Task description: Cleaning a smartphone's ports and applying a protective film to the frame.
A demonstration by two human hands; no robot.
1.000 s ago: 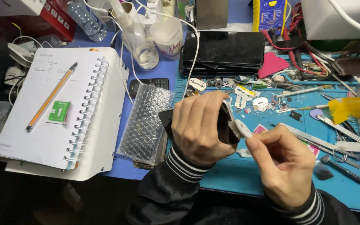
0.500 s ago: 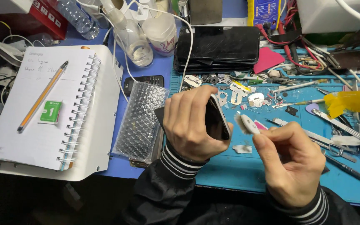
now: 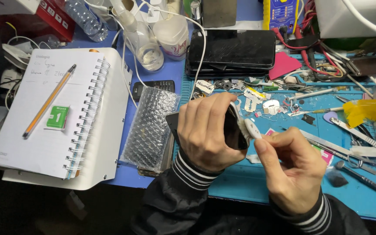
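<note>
My left hand (image 3: 207,130) grips a dark phone (image 3: 233,130), held on edge above the blue work mat (image 3: 249,191) with its screen turned to the right. My right hand (image 3: 292,167) pinches a small white wipe (image 3: 252,129) between thumb and fingers and presses it against the phone's screen near its upper edge. Both wrists show black sleeves with striped cuffs. Most of the phone is hidden behind my left fingers.
A bubble-wrap sleeve (image 3: 149,128) lies left of my hands. Further left is a spiral notebook (image 3: 55,113) with a pencil (image 3: 48,101). A stack of phones (image 3: 233,52), tweezers and small parts (image 3: 349,139), yellow tape (image 3: 368,111), bottles (image 3: 146,41) crowd the mat.
My left hand has tilted the phone a little. The white wipe in my right hand has moved onto the screen near its top.
</note>
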